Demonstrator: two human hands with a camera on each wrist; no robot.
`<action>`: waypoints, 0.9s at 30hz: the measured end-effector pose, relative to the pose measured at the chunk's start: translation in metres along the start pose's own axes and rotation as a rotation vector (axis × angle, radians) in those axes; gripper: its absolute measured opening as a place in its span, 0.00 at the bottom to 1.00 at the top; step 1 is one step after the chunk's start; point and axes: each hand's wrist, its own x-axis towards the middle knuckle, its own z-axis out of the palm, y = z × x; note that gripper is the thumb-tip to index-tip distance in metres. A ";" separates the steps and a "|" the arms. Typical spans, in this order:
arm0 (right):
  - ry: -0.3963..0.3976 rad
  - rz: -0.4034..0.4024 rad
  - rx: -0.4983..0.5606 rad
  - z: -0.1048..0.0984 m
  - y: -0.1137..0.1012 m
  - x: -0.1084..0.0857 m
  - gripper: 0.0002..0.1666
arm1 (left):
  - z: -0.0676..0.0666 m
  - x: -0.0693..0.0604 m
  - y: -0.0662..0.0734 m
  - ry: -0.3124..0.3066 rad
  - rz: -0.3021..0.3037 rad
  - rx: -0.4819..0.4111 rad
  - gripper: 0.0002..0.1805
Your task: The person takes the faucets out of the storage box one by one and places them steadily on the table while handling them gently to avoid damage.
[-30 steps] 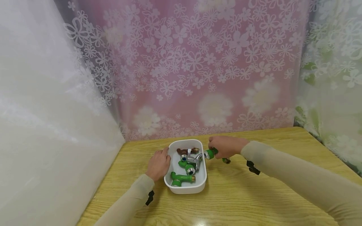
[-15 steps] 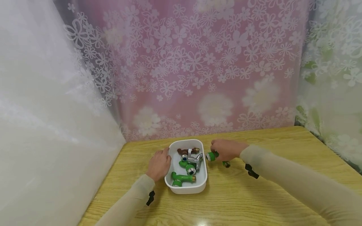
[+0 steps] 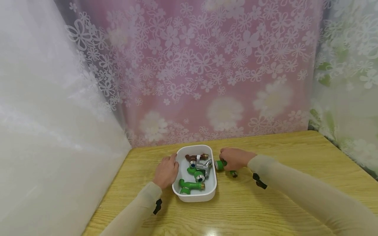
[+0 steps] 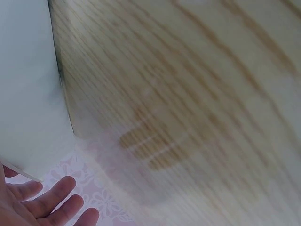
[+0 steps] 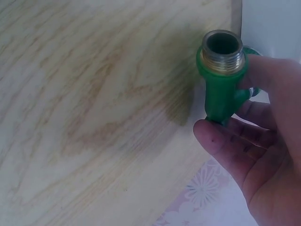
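In the head view, my left hand [image 3: 166,171] is at the left rim of a white tub [image 3: 195,198]; in the left wrist view, the thumb lies behind the tub wall [image 4: 30,94] and the other fingers [image 4: 56,193] spread in front. Just right of the tub, my right hand [image 3: 237,158] grips a green faucet [image 3: 220,165] low over the table. Its threaded brass end [image 5: 223,61] faces the right wrist camera. Inside the tub lie a brown faucet [image 3: 192,158], a chrome faucet [image 3: 201,167] and two green faucets [image 3: 198,177] [image 3: 192,186].
The tub stands on a wood-grain table [image 3: 254,209]. Behind the table hangs a pink flowered curtain [image 3: 189,98], with a pale sheet [image 3: 59,131] on the left and another flowered one [image 3: 348,98] on the right.
My right hand has moved slightly down and towards the near side with the green faucet, bringing its handle beside the tub's right wall. My left hand has stayed at the rim.
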 end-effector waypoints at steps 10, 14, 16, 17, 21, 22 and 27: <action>0.001 0.054 0.036 0.007 -0.003 0.003 0.11 | -0.001 -0.001 0.001 -0.009 0.005 0.014 0.26; 0.016 0.059 0.047 0.007 -0.004 0.003 0.12 | -0.001 0.000 0.001 -0.002 -0.001 0.015 0.25; 0.022 0.057 0.044 0.007 -0.005 0.004 0.12 | -0.001 0.000 0.001 0.002 -0.002 0.015 0.25; 0.023 0.057 0.044 0.007 -0.005 0.004 0.13 | -0.001 0.000 0.001 0.004 -0.001 0.016 0.25; 0.019 0.057 0.044 0.007 -0.006 0.005 0.14 | -0.001 0.000 0.000 0.009 0.001 0.017 0.25; 0.017 0.059 0.047 0.007 -0.006 0.005 0.14 | -0.001 0.000 0.000 0.009 0.001 0.018 0.25; 0.005 0.068 0.047 0.007 -0.005 0.006 0.16 | -0.002 0.000 0.000 0.016 -0.001 0.030 0.25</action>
